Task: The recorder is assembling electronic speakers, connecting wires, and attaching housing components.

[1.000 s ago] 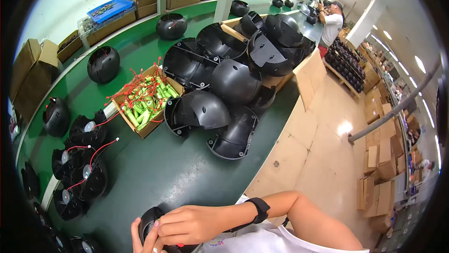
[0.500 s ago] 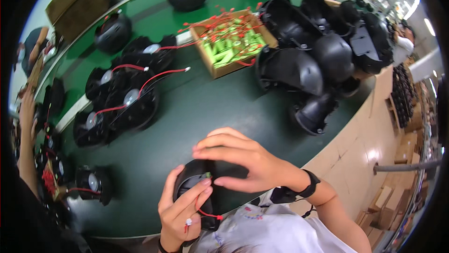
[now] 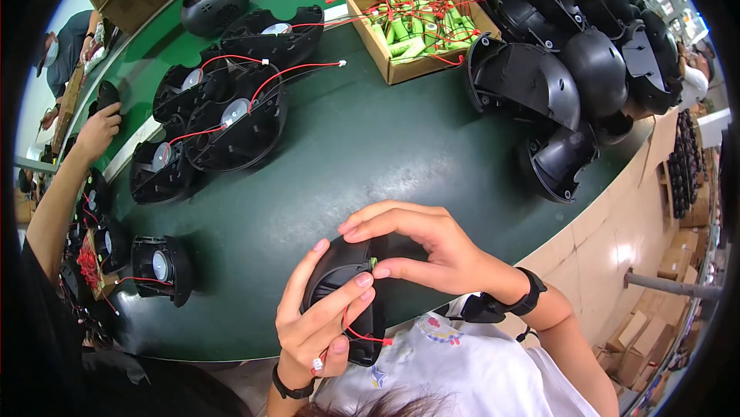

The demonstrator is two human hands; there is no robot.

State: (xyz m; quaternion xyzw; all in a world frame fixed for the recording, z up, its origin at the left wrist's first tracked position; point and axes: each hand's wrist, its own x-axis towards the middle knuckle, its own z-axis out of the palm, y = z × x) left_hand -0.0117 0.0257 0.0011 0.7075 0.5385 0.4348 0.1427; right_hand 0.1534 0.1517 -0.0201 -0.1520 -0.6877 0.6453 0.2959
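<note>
My left hand wraps round a black plastic housing shell held close to my body. Its index and middle fingertips press into the shell's opening. A red wire with a red plug loops out under these fingers, and a small white connector pokes out by the palm. From the other side my right hand grips the shell, fingers over its far edge. The right thumb tip touches a small green piece, apparently a battery cell's end. Most of the shell's inside is hidden by my fingers.
Beyond my hands stands a cardboard box of green battery cells with red wires. Black shells are piled at the right. Shells with speakers lie at the left. A co-worker's arm reaches in at far left.
The view has shifted, so the table's things sit higher and further right. My right thumb now presses at the green piece. At far left the co-worker's hand now touches a black part.
</note>
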